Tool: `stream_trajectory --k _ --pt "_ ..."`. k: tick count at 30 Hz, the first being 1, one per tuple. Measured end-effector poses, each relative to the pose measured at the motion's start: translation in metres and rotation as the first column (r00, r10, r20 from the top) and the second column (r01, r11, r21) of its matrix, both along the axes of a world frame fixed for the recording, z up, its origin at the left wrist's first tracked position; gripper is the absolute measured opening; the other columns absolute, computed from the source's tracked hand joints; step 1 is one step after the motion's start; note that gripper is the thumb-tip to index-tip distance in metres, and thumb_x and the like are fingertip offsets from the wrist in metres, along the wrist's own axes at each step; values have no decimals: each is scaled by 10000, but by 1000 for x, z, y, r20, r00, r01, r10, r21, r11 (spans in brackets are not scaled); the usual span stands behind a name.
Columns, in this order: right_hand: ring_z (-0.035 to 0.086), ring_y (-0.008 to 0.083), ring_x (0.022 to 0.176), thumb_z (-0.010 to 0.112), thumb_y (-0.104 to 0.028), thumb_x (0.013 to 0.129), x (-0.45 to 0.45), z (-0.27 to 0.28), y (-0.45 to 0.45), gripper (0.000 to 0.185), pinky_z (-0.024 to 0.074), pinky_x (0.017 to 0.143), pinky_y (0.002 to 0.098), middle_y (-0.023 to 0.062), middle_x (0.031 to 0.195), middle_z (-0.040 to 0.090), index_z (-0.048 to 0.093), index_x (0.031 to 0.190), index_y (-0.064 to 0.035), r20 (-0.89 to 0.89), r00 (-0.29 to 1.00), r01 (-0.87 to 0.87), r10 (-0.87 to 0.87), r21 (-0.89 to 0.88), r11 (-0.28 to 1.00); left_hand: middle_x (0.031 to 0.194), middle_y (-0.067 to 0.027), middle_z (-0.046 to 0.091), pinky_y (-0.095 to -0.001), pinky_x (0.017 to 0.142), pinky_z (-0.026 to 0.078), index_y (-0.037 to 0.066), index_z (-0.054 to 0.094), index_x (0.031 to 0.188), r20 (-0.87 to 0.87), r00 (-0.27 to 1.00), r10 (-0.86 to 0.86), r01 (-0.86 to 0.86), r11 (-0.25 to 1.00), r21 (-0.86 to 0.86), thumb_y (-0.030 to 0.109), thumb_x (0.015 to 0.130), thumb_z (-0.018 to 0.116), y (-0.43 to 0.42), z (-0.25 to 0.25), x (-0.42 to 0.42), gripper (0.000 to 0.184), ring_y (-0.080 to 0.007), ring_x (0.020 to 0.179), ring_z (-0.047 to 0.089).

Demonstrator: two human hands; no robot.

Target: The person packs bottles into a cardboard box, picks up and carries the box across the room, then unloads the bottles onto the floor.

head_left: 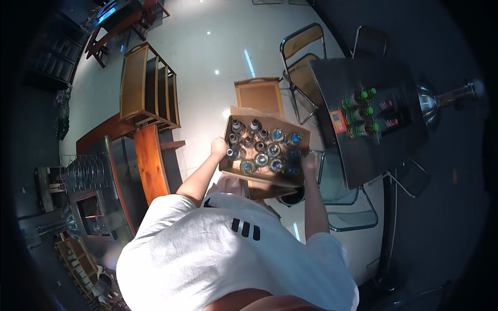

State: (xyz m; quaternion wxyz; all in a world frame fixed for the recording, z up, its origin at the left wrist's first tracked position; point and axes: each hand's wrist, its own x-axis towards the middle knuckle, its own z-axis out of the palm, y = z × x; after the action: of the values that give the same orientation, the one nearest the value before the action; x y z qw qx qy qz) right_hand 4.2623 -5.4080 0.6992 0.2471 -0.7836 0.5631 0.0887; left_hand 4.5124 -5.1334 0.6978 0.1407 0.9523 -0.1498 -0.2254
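A cardboard box (264,179) with its top open hangs in front of my body, over the floor. Several glass bottles (260,146) stand upright inside it, some with blue showing in or on them. My left hand (219,148) is closed on the box's left side, and my right hand (309,161) grips its right side. The fingers of both hands are partly hidden by the cardboard. Just beyond the box is a wooden tray-like top (259,96), partly covered by it.
Right, a dark table (337,155) bears green-capped bottles (358,114) and dark cans. Folding chairs (303,41) (353,220) stand beside it. A wooden shelf cart (136,83) and an orange-brown bench (151,163) are at left. A dark round bin (292,198) sits below the box.
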Motion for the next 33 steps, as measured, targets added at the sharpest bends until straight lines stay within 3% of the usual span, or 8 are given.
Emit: stream_trajectory --k 4,8,12,15,23,28,32,33 --pt "606 347 890 585 -418 786 -6 -19 3 423 478 790 434 200 913 637 657 860 -8 -23 1000 -14 12 -103 995 788 -245 625 -430 740 502 -20 634 776 7 1000 -10 10 997 -77 181 751 596 4 -13 0 207 -379 774 622" --pt "593 339 923 582 -422 787 -12 -19 8 431 468 813 428 194 946 633 656 875 -7 66 997 -33 44 -166 986 829 -247 625 -421 767 497 -18 631 800 -32 999 -28 26 998 -63 285 797 577 8 -17 3 308 -374 822 617" --pt "590 347 940 603 -410 777 -12 -17 3 440 467 820 428 195 968 631 651 904 8 -12 991 -135 134 -169 976 856 -243 630 -415 775 497 -35 633 826 -86 996 -8 15 997 74 328 799 577 2 -6 3 368 -368 840 618" --pt "599 379 919 628 -393 765 -4 -3 1 450 486 781 436 242 953 621 643 893 39 -27 998 50 -50 -9 999 845 -232 637 -402 735 523 -37 647 812 -79 996 -44 53 992 113 188 738 577 0 -5 8 247 -340 815 639" --pt "586 396 925 615 -286 757 -7 15 -4 369 470 775 454 264 918 616 629 920 44 63 997 -41 35 88 995 936 -244 625 -383 803 507 -33 648 901 -223 966 -132 168 974 153 205 678 602 0 11 20 329 -333 911 619" --pt "590 389 923 620 -260 742 -3 20 -7 356 472 772 441 266 926 615 631 923 47 116 993 -54 33 184 981 892 -244 631 -386 779 515 -41 649 854 -133 991 -31 46 993 110 177 690 587 -5 30 10 280 -329 874 633" --pt "608 382 886 629 -338 726 2 28 1 427 480 751 442 265 893 620 635 907 48 73 997 10 -16 81 997 855 -250 630 -395 770 515 -45 650 819 -114 993 -19 28 996 81 161 685 580 -6 14 9 256 -346 838 634" --pt "599 395 856 640 -202 715 3 25 5 279 475 751 445 253 846 620 629 832 51 76 996 42 -42 -1 999 843 -256 627 -400 770 513 -49 649 807 -136 990 -36 45 997 66 158 678 580 -5 14 10 254 -353 831 633"
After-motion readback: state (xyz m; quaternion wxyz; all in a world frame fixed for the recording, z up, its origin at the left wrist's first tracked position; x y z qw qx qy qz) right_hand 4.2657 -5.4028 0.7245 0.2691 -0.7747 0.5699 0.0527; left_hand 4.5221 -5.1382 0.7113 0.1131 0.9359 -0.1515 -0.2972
